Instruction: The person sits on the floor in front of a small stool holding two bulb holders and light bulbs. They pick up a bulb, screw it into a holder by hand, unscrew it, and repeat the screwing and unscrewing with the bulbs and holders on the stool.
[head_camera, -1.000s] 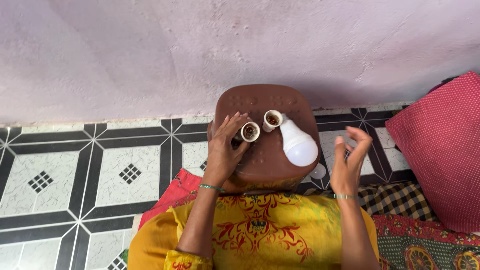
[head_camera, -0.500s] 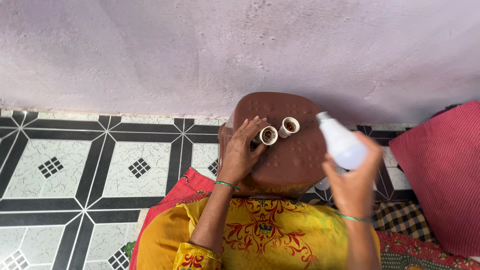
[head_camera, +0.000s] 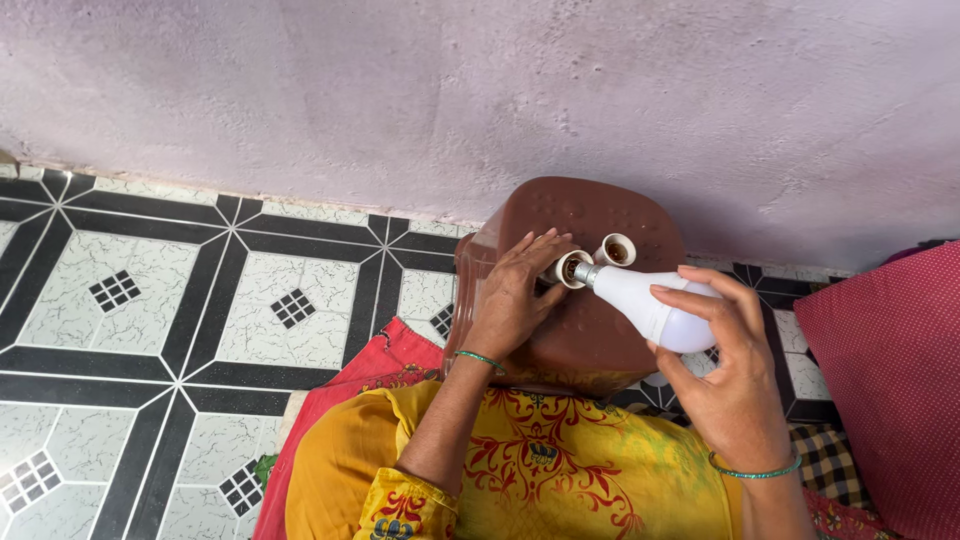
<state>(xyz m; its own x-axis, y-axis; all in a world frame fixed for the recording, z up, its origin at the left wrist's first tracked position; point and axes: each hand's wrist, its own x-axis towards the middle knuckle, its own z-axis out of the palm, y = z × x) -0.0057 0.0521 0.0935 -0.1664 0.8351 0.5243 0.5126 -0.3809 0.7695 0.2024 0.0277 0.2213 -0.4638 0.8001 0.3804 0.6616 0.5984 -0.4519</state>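
Note:
A brown plastic stool (head_camera: 590, 215) stands in front of me with two white bulb holders on its top. My left hand (head_camera: 515, 290) grips the nearer holder (head_camera: 572, 268) and steadies it on the stool. My right hand (head_camera: 725, 365) holds a white bulb (head_camera: 645, 305) by its round end, tilted so its metal base sits at the mouth of that holder. The second holder (head_camera: 614, 249) lies loose just behind, untouched.
A rough lilac wall (head_camera: 480, 90) rises close behind the stool. Black-and-white patterned floor tiles (head_camera: 150, 290) spread to the left. A red cushion (head_camera: 890, 380) lies at the right, with checked cloth (head_camera: 825, 460) below it. My yellow garment (head_camera: 540, 470) fills the lower middle.
My right hand picked the bulb up off the stool, lifted it to the right, then brought its metal base to the holder in my left hand. The view has tilted slightly.

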